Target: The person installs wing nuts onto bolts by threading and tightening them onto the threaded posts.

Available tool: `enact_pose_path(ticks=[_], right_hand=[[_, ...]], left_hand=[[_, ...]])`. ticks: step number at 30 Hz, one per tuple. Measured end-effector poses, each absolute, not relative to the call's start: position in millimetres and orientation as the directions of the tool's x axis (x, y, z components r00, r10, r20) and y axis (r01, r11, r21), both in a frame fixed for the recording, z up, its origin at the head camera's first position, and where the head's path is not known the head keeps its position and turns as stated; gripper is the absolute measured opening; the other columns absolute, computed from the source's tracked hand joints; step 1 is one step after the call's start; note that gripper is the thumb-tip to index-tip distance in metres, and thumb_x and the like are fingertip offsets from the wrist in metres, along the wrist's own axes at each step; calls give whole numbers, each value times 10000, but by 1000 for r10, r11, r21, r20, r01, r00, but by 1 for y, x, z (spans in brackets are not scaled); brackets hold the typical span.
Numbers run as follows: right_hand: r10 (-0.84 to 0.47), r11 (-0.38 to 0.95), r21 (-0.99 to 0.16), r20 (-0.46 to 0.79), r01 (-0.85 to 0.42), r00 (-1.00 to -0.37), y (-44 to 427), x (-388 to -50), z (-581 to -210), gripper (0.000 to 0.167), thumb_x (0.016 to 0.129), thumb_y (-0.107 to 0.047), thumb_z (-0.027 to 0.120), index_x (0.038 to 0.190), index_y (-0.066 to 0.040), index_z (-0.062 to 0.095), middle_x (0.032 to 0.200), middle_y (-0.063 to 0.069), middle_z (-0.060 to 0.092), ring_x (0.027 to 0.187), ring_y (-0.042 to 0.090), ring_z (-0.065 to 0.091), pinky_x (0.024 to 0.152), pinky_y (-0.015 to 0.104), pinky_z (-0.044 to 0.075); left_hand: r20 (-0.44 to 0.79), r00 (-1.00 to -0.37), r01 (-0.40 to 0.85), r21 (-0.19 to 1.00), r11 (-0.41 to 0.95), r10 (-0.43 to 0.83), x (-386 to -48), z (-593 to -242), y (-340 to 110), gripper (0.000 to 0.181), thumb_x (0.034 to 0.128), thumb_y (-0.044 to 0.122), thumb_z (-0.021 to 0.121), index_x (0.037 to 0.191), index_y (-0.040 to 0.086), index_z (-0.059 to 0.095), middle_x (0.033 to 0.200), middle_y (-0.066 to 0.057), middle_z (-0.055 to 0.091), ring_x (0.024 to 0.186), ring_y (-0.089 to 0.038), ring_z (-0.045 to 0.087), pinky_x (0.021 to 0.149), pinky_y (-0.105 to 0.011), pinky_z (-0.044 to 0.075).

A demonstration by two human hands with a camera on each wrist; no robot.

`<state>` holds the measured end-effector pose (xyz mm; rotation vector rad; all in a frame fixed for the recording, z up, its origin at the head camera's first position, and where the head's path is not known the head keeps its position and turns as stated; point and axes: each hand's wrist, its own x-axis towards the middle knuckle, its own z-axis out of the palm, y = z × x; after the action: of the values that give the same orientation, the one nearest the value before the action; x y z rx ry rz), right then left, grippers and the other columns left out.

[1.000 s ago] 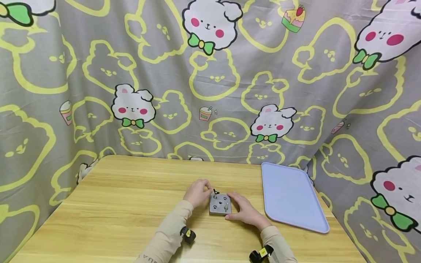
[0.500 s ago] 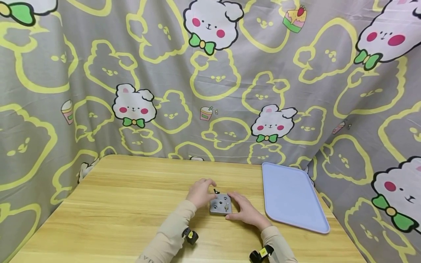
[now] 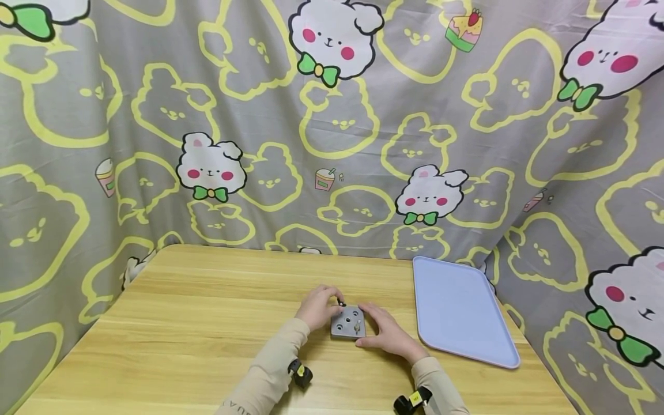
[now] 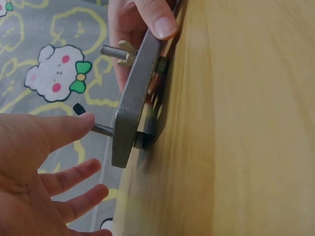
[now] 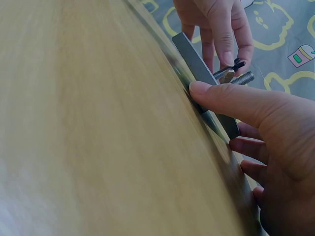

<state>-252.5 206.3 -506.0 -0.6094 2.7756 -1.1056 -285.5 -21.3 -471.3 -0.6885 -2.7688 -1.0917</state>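
A grey metal plate (image 3: 348,328) with several holes lies on the table in front of me. Two bolts rise through it. At the far left corner, a black wing nut (image 4: 78,109) sits on the upper end of its bolt (image 4: 103,130). My left hand (image 3: 314,310) pinches this nut between thumb and index finger, the other fingers spread. A brass wing nut (image 4: 129,53) is on the near right bolt, low against the plate. My right hand (image 3: 386,332) grips the plate's right side, thumb at the near edge and fingers at the far one. Bolt heads (image 4: 139,140) show beneath the plate.
A pale blue tray (image 3: 459,311) lies at the table's right side. The wooden table (image 3: 207,323) reaches back to a patterned grey curtain (image 3: 270,115). Black cameras are strapped to both wrists.
My left fingers parted from the black wing nut about half a second ago and have closed around it again. The right hand and the plate have stayed put.
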Motion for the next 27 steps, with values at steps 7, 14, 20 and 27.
enact_pose_path(ticks=[7,14,20,27], right_hand=[[-396,658,-677,61,-330,-916,207,-252,-507,900,774,-426,792,1488,-73,374,1541,218,357,1455,450,236,1145,682,197],[-397,658,-675,66,-334,-915,207,-253,-508,900,771,-415,795,1485,-64,374,1538,239,348,1446,463,242,1132,696,202],[-393,660,-675,63,-329,-917,207,-253,-507,896,775,-418,792,1487,-70,373,1543,230,345,1451,456,236,1138,692,195],[-390,661,-681,49,-316,-920,206,-252,-506,899,780,-420,789,1492,-72,364,1551,234,328,1451,464,226,1137,697,189]], left_hand=[[212,-885,445,643,623,413,-289,-473,-22,88,885,187,694,964,193,655,1155,-118,660,1127,-338,595,969,-543,468],[174,-912,382,686,619,371,-285,-468,-22,419,850,252,743,1220,118,599,1256,-160,603,1128,-347,584,966,-531,479],[212,-955,294,606,739,206,-272,-455,-13,471,782,435,777,1092,124,607,1152,-110,642,1067,-332,593,917,-562,447],[303,-943,274,484,831,135,-267,-455,-7,377,784,477,765,942,154,650,1018,-54,673,948,-284,615,891,-561,454]])
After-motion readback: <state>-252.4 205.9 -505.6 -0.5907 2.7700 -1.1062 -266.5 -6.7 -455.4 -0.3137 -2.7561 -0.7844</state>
